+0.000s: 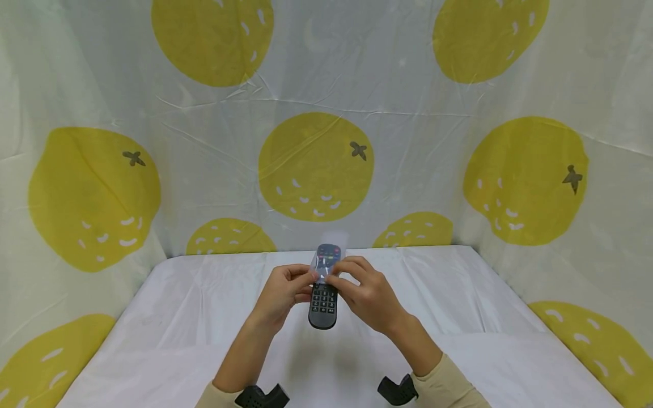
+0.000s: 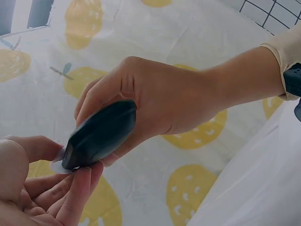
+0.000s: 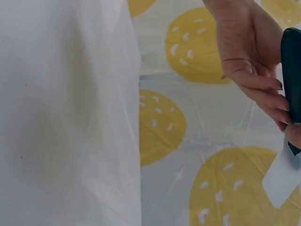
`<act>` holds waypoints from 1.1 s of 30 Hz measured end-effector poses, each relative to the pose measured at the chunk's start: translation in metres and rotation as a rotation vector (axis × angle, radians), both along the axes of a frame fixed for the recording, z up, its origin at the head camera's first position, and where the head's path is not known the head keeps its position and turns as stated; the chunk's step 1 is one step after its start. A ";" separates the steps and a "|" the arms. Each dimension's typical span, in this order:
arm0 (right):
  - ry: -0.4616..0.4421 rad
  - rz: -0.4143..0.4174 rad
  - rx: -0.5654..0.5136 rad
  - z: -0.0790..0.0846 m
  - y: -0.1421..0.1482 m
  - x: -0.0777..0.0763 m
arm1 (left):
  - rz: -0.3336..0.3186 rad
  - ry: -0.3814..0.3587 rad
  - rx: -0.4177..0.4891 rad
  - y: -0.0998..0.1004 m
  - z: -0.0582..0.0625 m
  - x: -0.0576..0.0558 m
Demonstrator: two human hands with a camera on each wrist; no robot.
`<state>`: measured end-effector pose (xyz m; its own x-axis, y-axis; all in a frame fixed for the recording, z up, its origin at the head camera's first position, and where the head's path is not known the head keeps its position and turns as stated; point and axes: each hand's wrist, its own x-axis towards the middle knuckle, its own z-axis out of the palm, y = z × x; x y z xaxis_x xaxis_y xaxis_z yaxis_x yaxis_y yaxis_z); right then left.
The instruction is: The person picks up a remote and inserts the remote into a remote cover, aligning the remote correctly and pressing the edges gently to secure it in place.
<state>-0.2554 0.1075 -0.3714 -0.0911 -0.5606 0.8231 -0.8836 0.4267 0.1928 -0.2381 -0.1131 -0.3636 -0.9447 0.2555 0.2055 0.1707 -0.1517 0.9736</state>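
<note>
A black remote control [image 1: 323, 311] is held up over the white-covered table, its keypad facing me in the head view. A clear plastic sleeve [image 1: 322, 274] covers its upper half and sticks out past the top end. My left hand [image 1: 280, 294] holds the remote's left edge, thumb at the sleeve's lower rim. From the other side, my right hand [image 1: 374, 294] pinches the sleeve near its lower right edge. The left wrist view shows the remote's dark back [image 2: 101, 134] between both hands. In the right wrist view the loose sleeve end [image 3: 281, 181] hangs beyond the remote.
White cloth covers the table [image 1: 204, 317] under the hands. Behind and at both sides hangs a pale curtain [image 1: 403, 141] printed with yellow fruit. A black wire grid [image 2: 270, 14] shows at the corner of the left wrist view. Black wrist mounts [image 1: 262, 396] sit on both sleeves.
</note>
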 end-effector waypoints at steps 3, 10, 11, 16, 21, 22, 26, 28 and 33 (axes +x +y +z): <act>-0.001 0.001 -0.015 -0.001 -0.001 -0.001 | 0.019 0.018 0.010 0.001 -0.001 -0.001; -0.036 0.047 -0.095 -0.001 -0.002 -0.004 | 0.048 0.066 0.058 0.001 -0.001 -0.002; -0.035 0.049 -0.099 -0.001 -0.002 -0.004 | 0.054 0.071 0.062 0.001 -0.001 -0.002; -0.046 0.049 -0.099 0.001 -0.002 -0.003 | 0.069 0.082 0.065 -0.001 0.000 -0.002; -0.042 0.046 -0.088 0.001 0.000 -0.003 | 0.075 0.095 0.056 -0.001 0.000 -0.001; -0.042 0.048 -0.087 0.001 0.000 -0.004 | 0.080 0.098 0.053 -0.001 0.000 -0.001; -0.100 0.067 -0.138 0.000 0.001 -0.004 | 0.111 0.103 0.042 0.000 -0.001 -0.002; -0.209 0.075 -0.216 0.000 0.001 -0.003 | 0.133 0.104 0.041 -0.001 -0.001 -0.002; -0.809 0.128 -0.327 0.002 -0.001 0.004 | 0.187 0.135 0.039 -0.002 0.002 -0.001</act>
